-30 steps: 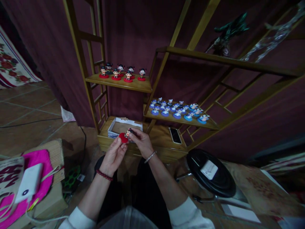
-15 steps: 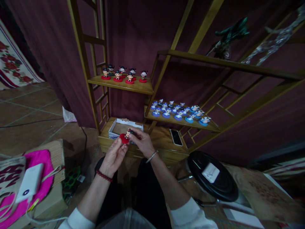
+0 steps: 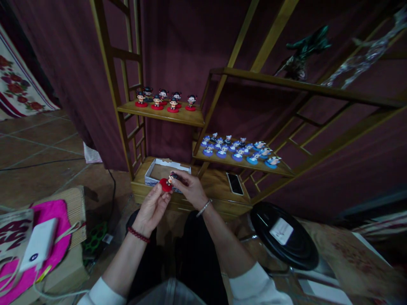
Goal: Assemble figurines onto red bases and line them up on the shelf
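Note:
Between my two hands is a small doll figurine [image 3: 172, 178] with dark hair and a round red base. My left hand [image 3: 154, 206] pinches the red base from below left. The fingers of my right hand [image 3: 190, 187] close on the figurine's head and body from the right. Just behind my hands, an open cardboard box [image 3: 149, 178] sits on the cabinet's lower board. Several similar figurines on red bases [image 3: 157, 102] stand on the upper left shelf [image 3: 159, 115]. More figurines with blue and purple bases [image 3: 238, 153] fill the shelf to the right.
A phone [image 3: 235, 183] lies on the lower board. To the right stands a black round stool [image 3: 284, 237] with a white item on it. At left, a white power bank [image 3: 40, 243] with a cable rests on pink cloth [image 3: 65, 220]. Dark statues [image 3: 303, 51] occupy the top shelf.
Almost nothing differs. Both hands keep their hold on the figurine, and the view has shifted only very slightly.

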Demonstrator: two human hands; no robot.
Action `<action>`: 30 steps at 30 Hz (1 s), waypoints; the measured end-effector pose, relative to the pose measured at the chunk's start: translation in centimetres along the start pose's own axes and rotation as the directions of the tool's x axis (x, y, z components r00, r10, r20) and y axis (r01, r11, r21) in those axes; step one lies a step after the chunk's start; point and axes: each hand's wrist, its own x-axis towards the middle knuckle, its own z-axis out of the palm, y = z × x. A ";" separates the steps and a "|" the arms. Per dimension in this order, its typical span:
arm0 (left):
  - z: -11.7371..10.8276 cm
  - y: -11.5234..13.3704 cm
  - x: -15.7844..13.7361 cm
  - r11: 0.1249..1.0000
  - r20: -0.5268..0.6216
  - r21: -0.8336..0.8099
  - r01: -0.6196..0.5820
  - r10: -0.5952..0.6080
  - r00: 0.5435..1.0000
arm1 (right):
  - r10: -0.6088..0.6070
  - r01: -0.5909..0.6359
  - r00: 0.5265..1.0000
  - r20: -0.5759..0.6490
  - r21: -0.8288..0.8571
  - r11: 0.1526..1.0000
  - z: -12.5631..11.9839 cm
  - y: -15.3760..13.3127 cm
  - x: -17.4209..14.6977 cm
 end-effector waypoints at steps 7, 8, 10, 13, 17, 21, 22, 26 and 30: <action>0.0 0.1 -0.1 1.000 -0.006 0.020 0.010 -0.010 1.000 | 0.019 -0.019 0.999 0.029 0.011 1.000 -0.2 -0.1 0.1; 0.0 0.0 -0.1 1.000 -0.004 0.021 0.010 -0.010 1.000 | 0.019 -0.019 0.999 0.034 0.009 1.000 -0.2 -0.1 0.1; 0.1 0.0 -0.1 1.000 -0.001 0.026 0.006 -0.006 1.000 | 0.023 -0.023 0.999 0.048 0.004 1.000 -0.3 0.1 0.1; 0.3 0.1 -0.2 0.999 0.008 0.044 -0.006 0.005 1.000 | 0.032 -0.032 0.997 0.073 0.002 0.999 -0.4 0.3 0.2; 0.3 0.3 -0.4 0.998 0.007 0.055 -0.002 0.002 1.000 | 0.025 -0.026 0.997 0.075 0.005 1.000 -0.4 0.3 0.3; 0.2 0.4 -0.4 0.999 0.009 0.047 -0.008 0.008 1.000 | 0.008 -0.009 0.995 0.096 0.006 1.000 -0.2 0.0 0.4; 0.2 0.4 -0.4 0.999 0.012 0.048 -0.010 0.009 1.000 | 0.005 -0.006 0.995 0.100 0.005 1.000 -0.2 -0.1 0.4; 0.2 0.4 -0.4 0.998 0.026 0.056 -0.015 0.013 1.000 | -0.009 0.010 0.994 0.108 -0.007 1.000 -0.2 -0.1 0.4; 0.3 0.4 -0.4 0.997 0.034 0.071 -0.008 0.006 0.999 | -0.032 0.033 0.993 0.118 -0.011 0.999 -0.2 -0.1 0.3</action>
